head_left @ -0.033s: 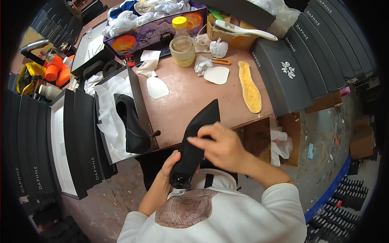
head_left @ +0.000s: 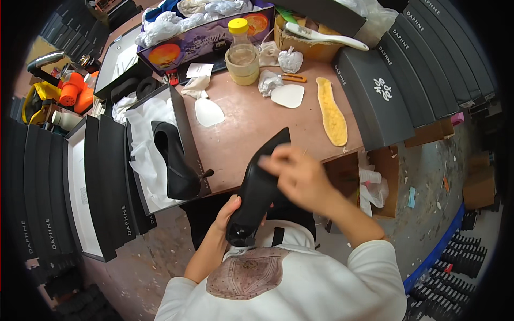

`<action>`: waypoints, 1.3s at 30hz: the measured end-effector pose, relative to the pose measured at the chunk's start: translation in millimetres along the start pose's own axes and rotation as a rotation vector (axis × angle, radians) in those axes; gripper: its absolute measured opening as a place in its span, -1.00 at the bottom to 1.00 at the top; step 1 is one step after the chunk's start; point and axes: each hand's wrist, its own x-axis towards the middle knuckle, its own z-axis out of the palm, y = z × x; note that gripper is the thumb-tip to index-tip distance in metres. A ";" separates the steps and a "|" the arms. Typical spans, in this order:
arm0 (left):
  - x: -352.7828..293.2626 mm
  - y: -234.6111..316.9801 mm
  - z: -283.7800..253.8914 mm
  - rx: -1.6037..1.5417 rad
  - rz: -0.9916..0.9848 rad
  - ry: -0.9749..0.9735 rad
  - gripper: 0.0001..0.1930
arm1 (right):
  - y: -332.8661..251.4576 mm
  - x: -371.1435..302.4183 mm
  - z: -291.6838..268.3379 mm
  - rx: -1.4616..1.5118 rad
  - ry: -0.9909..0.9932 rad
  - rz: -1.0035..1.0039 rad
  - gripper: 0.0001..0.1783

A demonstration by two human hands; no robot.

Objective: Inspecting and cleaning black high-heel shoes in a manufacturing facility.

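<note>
A black pointed high-heel shoe [head_left: 258,190] lies across my lap, its toe pointing away from me and its flat sole turned up. My left hand [head_left: 227,214] is closed around the shoe's left side, near the heel end, with some fingertips showing at the far side. Over the front half of the sole is my right hand [head_left: 300,176], its fingers curled and smeared by motion. Whether anything sits between those fingers cannot be made out. The matching black shoe [head_left: 174,163] rests in an open shoe box [head_left: 187,125] lined with white tissue, left of my hands.
On the table [head_left: 241,142] are a yellow insole [head_left: 332,115], white pads [head_left: 209,112], an orange cutter [head_left: 294,78] and a yellow-capped bottle [head_left: 241,56]. A white brush [head_left: 326,37] lies on a carton behind. Black shoe boxes [head_left: 375,99] line both sides.
My right hand has shifted slightly away from me along the sole, toward the toe. The left hand keeps its hold on the shoe.
</note>
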 end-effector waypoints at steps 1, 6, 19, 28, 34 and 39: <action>-1.9 -1.4 -0.5 0.015 -0.002 -0.003 -0.33 | 22.1 4.5 -3.6 0.056 0.025 0.188 -0.58; 3.0 -2.1 -1.3 -0.015 0.013 0.031 -0.33 | -18.6 -2.0 3.4 0.062 -0.067 0.006 -0.58; 0.8 3.2 -8.5 0.222 -0.039 0.032 -0.25 | 33.7 26.5 0.7 0.128 0.093 0.324 -0.56; 2.6 5.2 -2.5 0.143 0.049 0.025 -0.29 | 37.8 17.4 10.5 0.134 0.113 0.327 -0.55; -6.3 2.2 -12.8 -0.237 0.013 0.289 -0.36 | -25.7 -17.6 43.7 0.047 -0.041 -0.121 -0.46; 4.5 0.7 -19.6 -0.301 0.010 -0.073 -0.29 | -9.9 -2.3 30.5 -0.132 0.005 -0.099 -0.51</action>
